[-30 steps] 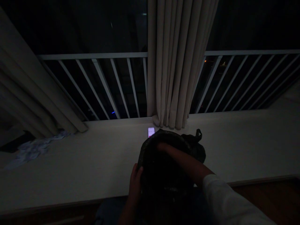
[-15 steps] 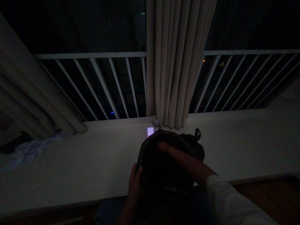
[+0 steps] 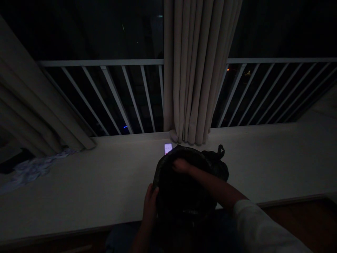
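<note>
A dark backpack [image 3: 184,189] lies on a pale window ledge [image 3: 92,182] in a very dim room. My left hand [image 3: 150,202] grips the bag's left edge with curled fingers. My right hand [image 3: 180,165] reaches across the top of the bag near its far rim, fingers closed on the fabric or zipper; the detail is too dark to make out. A lit phone screen [image 3: 168,148] rests on the ledge just behind the bag. The bag's carry loop [image 3: 220,151] sticks up at the right.
A beige curtain [image 3: 196,70] hangs behind the bag, another curtain [image 3: 34,109] at the left. White railing bars [image 3: 118,98] run along the dark window. A crumpled pale cloth [image 3: 31,168] lies at the ledge's left end. Dark wood floor [image 3: 302,218] shows at lower right.
My right hand has slid slightly left along the top of the backpack. The left hand stays gripping the bag's edge. The view shifted a little.
</note>
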{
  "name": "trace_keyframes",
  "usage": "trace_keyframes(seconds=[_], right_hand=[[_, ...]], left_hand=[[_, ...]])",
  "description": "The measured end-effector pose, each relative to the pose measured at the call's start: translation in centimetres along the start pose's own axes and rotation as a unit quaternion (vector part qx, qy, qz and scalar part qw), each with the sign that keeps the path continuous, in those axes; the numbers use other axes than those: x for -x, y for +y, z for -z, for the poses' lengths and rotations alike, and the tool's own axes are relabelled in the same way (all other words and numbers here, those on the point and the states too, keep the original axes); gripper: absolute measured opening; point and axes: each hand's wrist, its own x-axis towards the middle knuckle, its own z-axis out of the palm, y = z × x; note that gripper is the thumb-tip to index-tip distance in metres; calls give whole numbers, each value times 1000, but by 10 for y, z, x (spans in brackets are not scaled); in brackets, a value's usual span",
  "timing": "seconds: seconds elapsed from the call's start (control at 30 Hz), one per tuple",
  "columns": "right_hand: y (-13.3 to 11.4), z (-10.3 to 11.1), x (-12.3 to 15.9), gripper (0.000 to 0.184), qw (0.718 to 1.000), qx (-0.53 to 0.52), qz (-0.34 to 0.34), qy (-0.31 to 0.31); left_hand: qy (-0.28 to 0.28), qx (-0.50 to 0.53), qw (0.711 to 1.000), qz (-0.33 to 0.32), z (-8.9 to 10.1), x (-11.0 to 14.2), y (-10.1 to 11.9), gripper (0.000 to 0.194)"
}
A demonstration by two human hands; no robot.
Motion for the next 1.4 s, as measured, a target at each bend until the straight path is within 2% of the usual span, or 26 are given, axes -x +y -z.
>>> trace_keyframes(seconds=[0.2, 0.37, 0.47, 0.63, 0.83, 1.03, 1.13, 1.27, 1.33, 1.4], right_hand=[[-8, 15, 0, 35, 1000, 15, 4, 20], [-9, 17, 11, 34, 994, 34, 98, 26], [-12, 26, 15, 33, 990, 32, 130, 48], [-18, 44, 12, 33, 987, 36, 132, 89], [-20, 47, 22, 31, 986, 24, 147, 81], [-16, 51, 25, 34, 988, -3, 86, 127], [-15, 50, 26, 36, 988, -24, 85, 129], [-9, 43, 32, 38, 989, -74, 93, 92], [-4, 38, 33, 38, 992, -85, 62, 66], [3, 35, 32, 40, 993, -94, 4, 67]], left_hand=[[15, -7, 1000, 2, -4, 2, 10, 38], [1, 2, 1000, 11, -6, 0, 14, 39], [2, 4, 1000, 11, -6, -1, 14, 42], [18, -4, 1000, 14, -7, 0, 13, 43], [7, -3, 1000, 8, -7, -1, 13, 37], [17, -5, 1000, 18, -8, -1, 17, 36], [15, -11, 1000, 15, -8, 0, 17, 36], [4, 2, 1000, 19, -8, -1, 14, 41], [8, 6, 1000, 28, -7, -2, 12, 43], [18, 2, 999, 30, -6, -2, 10, 43]])
